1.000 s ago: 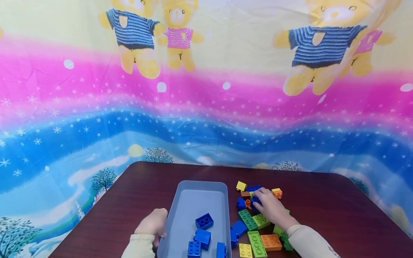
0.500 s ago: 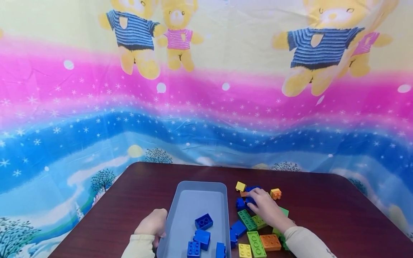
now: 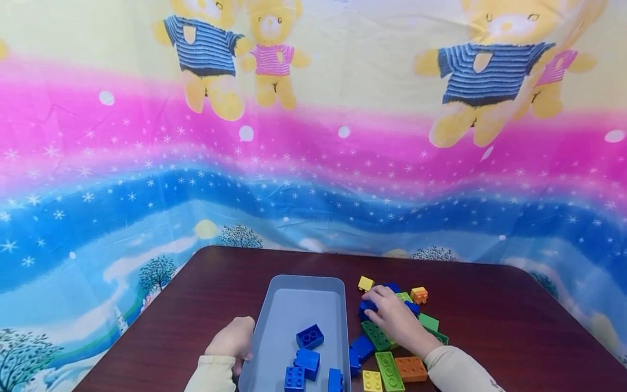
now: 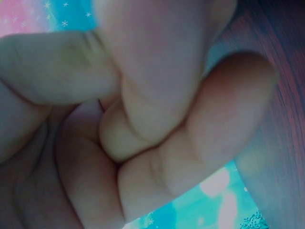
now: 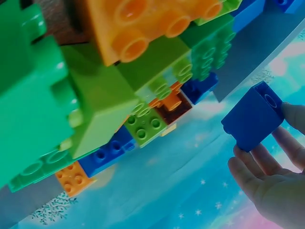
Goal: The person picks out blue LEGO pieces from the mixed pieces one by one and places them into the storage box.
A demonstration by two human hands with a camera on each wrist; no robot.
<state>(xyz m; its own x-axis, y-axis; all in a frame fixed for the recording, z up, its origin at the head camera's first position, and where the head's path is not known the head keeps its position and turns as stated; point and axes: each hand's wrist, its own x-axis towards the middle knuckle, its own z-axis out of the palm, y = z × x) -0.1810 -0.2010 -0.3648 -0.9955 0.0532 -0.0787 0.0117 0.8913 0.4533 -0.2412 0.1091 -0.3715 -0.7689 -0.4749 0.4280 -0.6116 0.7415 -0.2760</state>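
My right hand [image 3: 394,318] reaches among the toy building bricks right of the tray. In the right wrist view its thumb and fingers pinch a blue brick [image 5: 252,117], held apart from the pile. Near it are a brown and orange piece [image 5: 175,107], another blue brick [image 5: 198,88] and a lime brick [image 5: 145,126]. The left hand [image 3: 231,338] is curled into a loose fist beside the left wall of the grey tray [image 3: 306,282]. Its curled fingers [image 4: 224,105] fill the left wrist view, with no object showing between them.
Several blue bricks [image 3: 307,362] lie in the tray. Along its right side spread green [image 3: 376,335], lime [image 3: 389,370], orange [image 3: 410,369] and yellow [image 3: 365,283] bricks. A dark wood table [image 3: 514,326] bears everything, with a printed cloth [image 3: 313,163] hanging behind.
My right hand has shifted left across the bricks, toward the tray, uncovering blue and green ones to its right. The left hand and tray stay put.
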